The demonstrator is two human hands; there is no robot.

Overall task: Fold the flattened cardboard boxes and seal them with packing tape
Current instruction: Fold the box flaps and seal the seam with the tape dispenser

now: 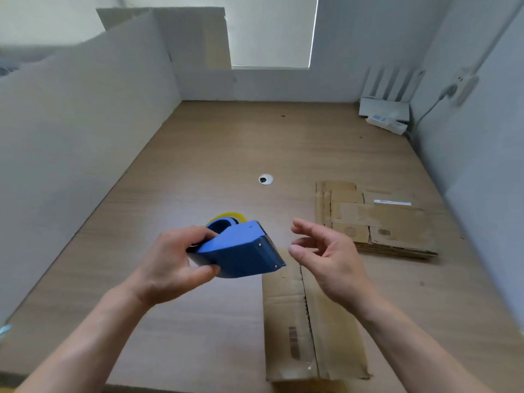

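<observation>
My left hand (173, 265) grips a blue tape dispenser (243, 252) above the wooden table, its serrated cutter pointing right. A yellowish tape roll (228, 216) shows behind the dispenser. My right hand (326, 253) hovers just right of the cutter, fingers apart and curled, holding nothing. Below both hands a cardboard box (309, 327) stands at the table's near edge, its top flaps meeting along a centre seam. A stack of flattened cardboard boxes (377, 219) lies on the table to the right.
White partition walls enclose the wooden table (212, 154) on the left, back and right. A round cable grommet (266, 179) sits mid-table. A white power strip and small items (385, 120) lie in the far right corner.
</observation>
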